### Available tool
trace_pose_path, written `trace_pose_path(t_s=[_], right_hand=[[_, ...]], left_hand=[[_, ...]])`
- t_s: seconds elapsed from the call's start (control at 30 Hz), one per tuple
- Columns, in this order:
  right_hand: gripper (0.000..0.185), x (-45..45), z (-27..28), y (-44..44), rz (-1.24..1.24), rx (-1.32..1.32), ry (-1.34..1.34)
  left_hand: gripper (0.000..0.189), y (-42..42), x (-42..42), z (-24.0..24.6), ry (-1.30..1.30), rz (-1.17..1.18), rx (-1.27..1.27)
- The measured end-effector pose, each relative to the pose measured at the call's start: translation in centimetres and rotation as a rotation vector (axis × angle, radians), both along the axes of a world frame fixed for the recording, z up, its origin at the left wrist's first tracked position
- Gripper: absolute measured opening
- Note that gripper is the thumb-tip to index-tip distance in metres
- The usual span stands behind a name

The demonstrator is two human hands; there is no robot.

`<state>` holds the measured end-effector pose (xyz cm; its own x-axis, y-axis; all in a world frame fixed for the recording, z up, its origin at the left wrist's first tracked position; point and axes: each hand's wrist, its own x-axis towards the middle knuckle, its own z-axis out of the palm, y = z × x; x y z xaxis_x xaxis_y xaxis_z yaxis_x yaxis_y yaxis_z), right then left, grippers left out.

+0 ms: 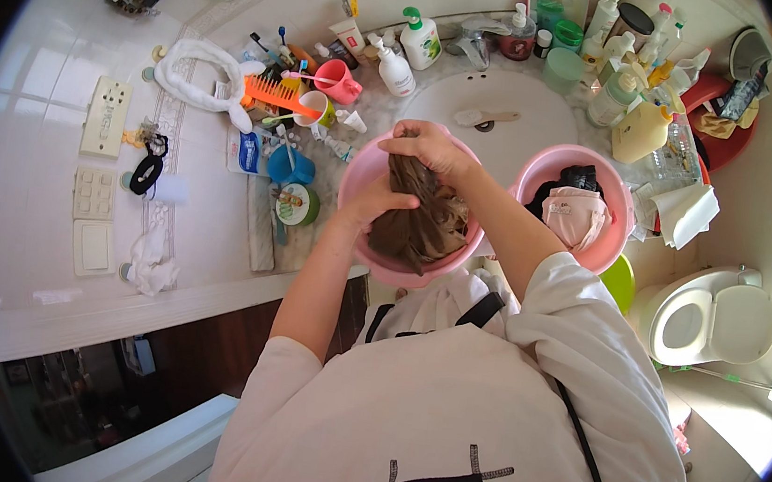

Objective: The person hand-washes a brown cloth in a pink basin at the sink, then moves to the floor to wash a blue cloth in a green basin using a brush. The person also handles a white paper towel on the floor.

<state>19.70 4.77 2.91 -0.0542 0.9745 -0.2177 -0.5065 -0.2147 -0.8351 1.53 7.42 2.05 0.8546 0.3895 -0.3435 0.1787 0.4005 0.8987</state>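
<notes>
A wet-looking brown cloth [419, 227] hangs bunched inside a pink plastic basin [396, 274] in front of me. My right hand [431, 148] grips its upper end above the basin's far side. Lower down, my left hand [376, 205] holds the cloth's left side, thumb lying across it. To the right stands a second pink basin [617, 226], holding a folded pale pink garment [576, 215] and black cloth [580, 177]. How much water the near basin holds is hidden by the cloth.
Behind the basins lies a white sink [436, 94] with a scrub brush [487, 117] under the faucet [476, 42]. Pump bottles [395, 69], cups [292, 164] and an orange comb [281, 94] crowd the marble counter. A yellow jug [641, 132] stands right; a toilet [709, 321] is beyond.
</notes>
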Motion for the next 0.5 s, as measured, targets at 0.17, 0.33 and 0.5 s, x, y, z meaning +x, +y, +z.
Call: trace_pose_path(t_s=[0.17, 0.33, 0.5], right_hand=[[0.02, -0.2, -1.3, 0.8, -0.106, 0.065, -0.537], [0.02, -0.9, -3.0, 1.6, -0.175, 0.121, -0.838], [0.018, -2.1, -4.3, 1.5, -0.256, 0.088, -1.076]], left_hand=[[0.061, -2.4, 2.7, 2.0, 0.181, 0.157, 0.118], [0.058, -3.1, 4.1, 0.4, 0.264, 0.277, 0.11], [0.045, -3.1, 4.5, -5.2, 0.316, 0.335, 0.335]])
